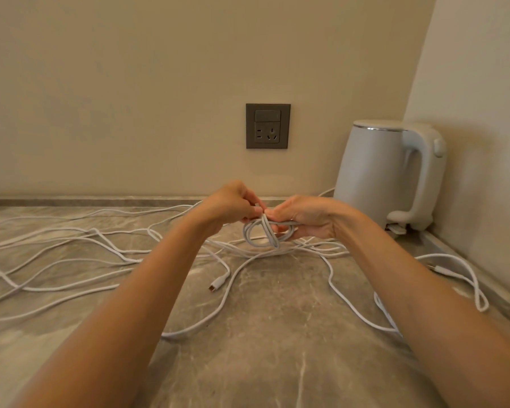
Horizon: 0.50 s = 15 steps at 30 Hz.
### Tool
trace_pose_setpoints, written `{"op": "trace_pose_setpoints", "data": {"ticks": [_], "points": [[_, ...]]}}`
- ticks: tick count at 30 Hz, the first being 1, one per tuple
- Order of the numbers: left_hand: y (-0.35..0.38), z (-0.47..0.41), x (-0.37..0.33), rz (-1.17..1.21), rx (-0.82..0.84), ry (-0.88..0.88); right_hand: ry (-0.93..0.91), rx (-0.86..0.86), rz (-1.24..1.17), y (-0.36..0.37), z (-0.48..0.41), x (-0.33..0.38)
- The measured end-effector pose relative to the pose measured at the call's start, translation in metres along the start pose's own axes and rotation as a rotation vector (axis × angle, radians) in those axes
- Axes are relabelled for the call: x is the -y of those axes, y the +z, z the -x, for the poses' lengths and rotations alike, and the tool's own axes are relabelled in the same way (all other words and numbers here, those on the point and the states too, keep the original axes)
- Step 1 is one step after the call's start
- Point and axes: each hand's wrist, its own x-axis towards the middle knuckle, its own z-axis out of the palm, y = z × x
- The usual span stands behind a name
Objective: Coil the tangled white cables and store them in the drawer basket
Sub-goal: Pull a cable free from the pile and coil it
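Marbled grey surface (277, 334) below a beige wall. Strewn across it from left to right, tangled white cables (256, 254), loose and uncoiled. In the back right corner, white kettle (377, 172). Raised over the tangle, both hands: right hand (306, 219) curled round the loops of a small coil (262, 235), left hand (233, 206) pinching its top strand. On the wall, grey socket (268, 126). Nearer, one cable plug (218, 282) lying flat.

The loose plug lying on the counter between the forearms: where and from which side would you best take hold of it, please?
Pinch the plug by its white body, from above, across its two long sides, just behind the metal tip. It lies flat on the counter with nothing over it, and its cable trails away toward the wall, so a top-down pinch looks easiest.
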Motion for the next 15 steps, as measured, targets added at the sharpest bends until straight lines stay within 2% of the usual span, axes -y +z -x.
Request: {"op": "trace_pose_setpoints", "data": {"ticks": [9, 15], "points": [[0.014, 0.0, 0.016, 0.1, -0.059, -0.04, 0.08, -0.112, -0.091, 0.004, -0.022, -0.022], [0.027, 0.003, 0.019, 0.099, -0.159, -0.018, 0.074, -0.024, -0.178, 0.001, -0.017, -0.024]]}}
